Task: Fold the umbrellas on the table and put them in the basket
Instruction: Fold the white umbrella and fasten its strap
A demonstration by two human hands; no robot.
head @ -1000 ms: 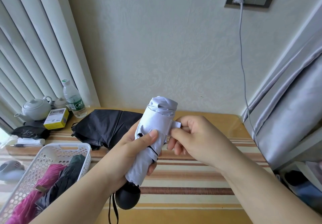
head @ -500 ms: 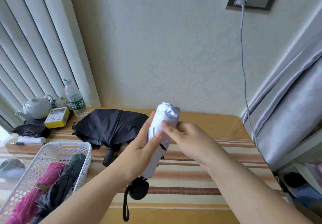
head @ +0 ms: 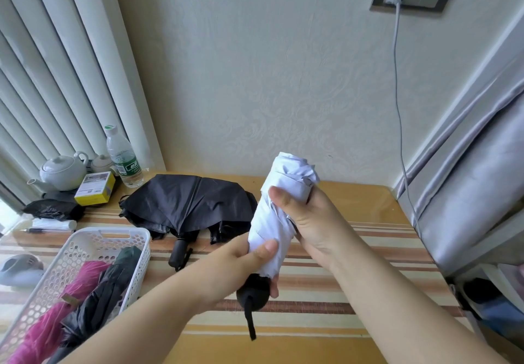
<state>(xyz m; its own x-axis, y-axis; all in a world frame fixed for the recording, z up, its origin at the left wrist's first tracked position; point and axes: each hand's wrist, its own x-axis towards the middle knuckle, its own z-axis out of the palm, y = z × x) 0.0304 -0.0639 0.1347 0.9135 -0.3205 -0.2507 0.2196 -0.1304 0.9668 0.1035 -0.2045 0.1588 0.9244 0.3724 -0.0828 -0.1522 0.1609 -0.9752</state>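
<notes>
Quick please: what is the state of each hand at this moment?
Left hand: closed, gripping the lower end of the white umbrella, just above its black handle.
Right hand: closed, gripping the same umbrella near its top.

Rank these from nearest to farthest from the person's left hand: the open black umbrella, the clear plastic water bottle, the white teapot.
From the left hand:
1. Open black umbrella, on the table just behind it.
2. Clear plastic water bottle, back-left by the blinds.
3. White teapot, farthest left.
</notes>
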